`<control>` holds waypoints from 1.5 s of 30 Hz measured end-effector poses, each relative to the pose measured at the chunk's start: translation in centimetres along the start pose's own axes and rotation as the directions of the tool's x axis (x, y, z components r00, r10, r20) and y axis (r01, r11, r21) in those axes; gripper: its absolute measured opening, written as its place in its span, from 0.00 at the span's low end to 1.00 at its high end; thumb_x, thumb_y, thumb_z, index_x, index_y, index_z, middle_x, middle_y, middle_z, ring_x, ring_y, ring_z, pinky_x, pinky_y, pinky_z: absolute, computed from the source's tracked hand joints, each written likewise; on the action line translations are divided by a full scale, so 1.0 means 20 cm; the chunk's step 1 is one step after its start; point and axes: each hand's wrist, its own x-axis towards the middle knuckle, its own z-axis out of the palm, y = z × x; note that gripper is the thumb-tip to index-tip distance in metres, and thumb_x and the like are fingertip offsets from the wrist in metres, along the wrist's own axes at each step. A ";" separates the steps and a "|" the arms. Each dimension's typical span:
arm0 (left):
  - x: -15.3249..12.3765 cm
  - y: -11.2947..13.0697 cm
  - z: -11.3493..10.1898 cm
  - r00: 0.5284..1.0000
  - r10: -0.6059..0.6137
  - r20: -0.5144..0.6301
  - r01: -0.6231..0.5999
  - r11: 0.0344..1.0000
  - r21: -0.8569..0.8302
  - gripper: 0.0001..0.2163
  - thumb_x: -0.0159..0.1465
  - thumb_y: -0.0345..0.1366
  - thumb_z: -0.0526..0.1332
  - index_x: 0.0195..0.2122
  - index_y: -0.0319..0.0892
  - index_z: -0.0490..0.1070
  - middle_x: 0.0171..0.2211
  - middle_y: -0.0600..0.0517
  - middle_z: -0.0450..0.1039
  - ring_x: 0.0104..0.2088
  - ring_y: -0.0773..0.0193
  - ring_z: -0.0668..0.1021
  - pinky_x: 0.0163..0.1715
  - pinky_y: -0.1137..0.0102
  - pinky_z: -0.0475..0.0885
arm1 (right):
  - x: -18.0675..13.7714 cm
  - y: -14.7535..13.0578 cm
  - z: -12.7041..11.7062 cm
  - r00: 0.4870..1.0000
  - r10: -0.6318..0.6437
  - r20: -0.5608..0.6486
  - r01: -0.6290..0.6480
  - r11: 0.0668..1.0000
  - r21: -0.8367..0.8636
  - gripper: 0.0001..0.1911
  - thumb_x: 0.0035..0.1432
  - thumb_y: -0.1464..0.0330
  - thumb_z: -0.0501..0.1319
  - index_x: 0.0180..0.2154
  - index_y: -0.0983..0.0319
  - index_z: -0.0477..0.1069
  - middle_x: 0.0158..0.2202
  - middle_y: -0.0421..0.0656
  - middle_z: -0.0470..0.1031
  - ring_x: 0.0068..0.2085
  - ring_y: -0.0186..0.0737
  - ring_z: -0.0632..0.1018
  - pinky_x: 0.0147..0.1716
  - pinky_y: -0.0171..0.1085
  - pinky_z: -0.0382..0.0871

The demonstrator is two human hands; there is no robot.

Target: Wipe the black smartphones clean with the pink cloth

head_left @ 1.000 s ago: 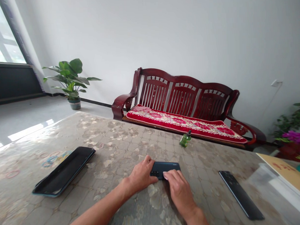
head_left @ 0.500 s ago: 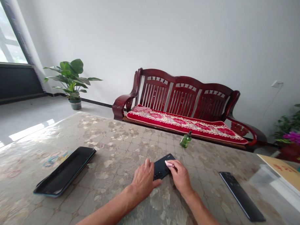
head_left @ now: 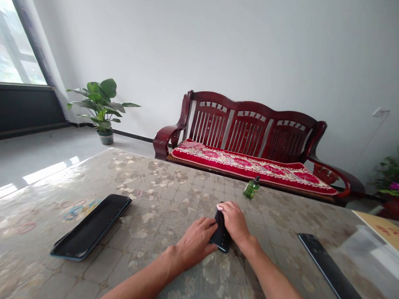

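Note:
A dark smartphone [head_left: 222,233] lies on the table between my hands, its far end angled slightly away from me and partly covered by fingers. My left hand [head_left: 198,239] grips its left edge, thumb at the near corner. Over the far right part of the phone, my right hand [head_left: 235,221] is closed in a pinch on a small pale pink piece [head_left: 220,206], pressed near the phone's far end; its exact kind is unclear. Beyond the hands stands a small green bottle [head_left: 251,188] with a black cap.
To the left, a black tray-like slab [head_left: 92,227] lies beside coloured rubber bands [head_left: 77,210]. A dark, long remote-like object [head_left: 328,265] rests at right, near a tan printed box [head_left: 385,230]. A red wooden bench [head_left: 231,124] stands behind the patterned table [head_left: 155,203].
The phone has been turned from lying slantwise to pointing more away from me. My right hand has shifted towards its far end with the pink piece. The view has swung slightly left.

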 end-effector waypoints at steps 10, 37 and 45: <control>0.03 0.00 0.03 1.000 -0.007 0.027 0.003 0.989 0.150 0.16 0.64 0.42 0.64 0.50 0.43 0.69 0.52 0.46 0.71 0.50 0.52 0.75 0.52 0.61 0.68 | 0.05 0.00 -0.11 0.984 -0.007 0.179 0.081 0.908 -0.412 0.14 0.62 0.77 0.53 0.39 0.58 0.75 0.40 0.44 0.75 0.44 0.43 0.71 0.45 0.37 0.63; 0.02 0.07 0.04 0.999 -0.038 0.013 0.034 0.974 0.222 0.15 0.63 0.41 0.65 0.48 0.41 0.69 0.50 0.46 0.72 0.48 0.52 0.76 0.50 0.61 0.71 | -0.32 0.02 -0.19 0.990 -0.095 0.100 0.118 0.961 -0.250 0.16 0.65 0.77 0.51 0.44 0.58 0.74 0.37 0.43 0.74 0.40 0.40 0.74 0.42 0.36 0.68; 0.03 0.07 0.04 0.999 -0.042 0.019 0.037 0.970 0.240 0.15 0.63 0.41 0.65 0.48 0.40 0.69 0.49 0.45 0.72 0.48 0.51 0.75 0.50 0.61 0.70 | -0.18 -0.01 -0.18 0.990 -0.104 0.091 0.128 0.942 -0.309 0.16 0.60 0.80 0.53 0.40 0.58 0.74 0.37 0.42 0.75 0.42 0.41 0.73 0.43 0.36 0.68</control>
